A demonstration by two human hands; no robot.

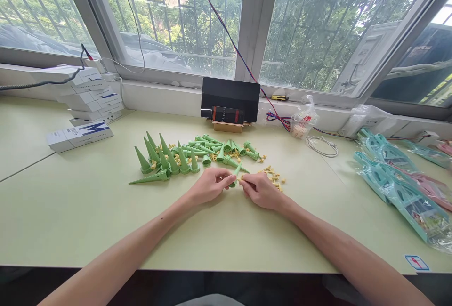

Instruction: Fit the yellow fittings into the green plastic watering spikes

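Observation:
My left hand (211,184) is closed around the wide end of a green cone-shaped plastic spike (236,175), whose tip points up and away. My right hand (260,189) pinches a small yellow part (242,180) against the spike's base. Both hands rest on the pale green table (88,212). Behind them lies a loose pile of green spikes (219,148). To its left several spikes stand upright (165,157), and one lies on its side (148,178). Small yellow parts (273,175) are scattered right of my right hand.
A black tablet (230,99) on a wooden stand leans at the window sill. White boxes (84,101) are stacked at back left. Teal packaged items (399,179) lie along the right. A white cable (321,146), a plastic bag (303,120) and coloured wires sit behind.

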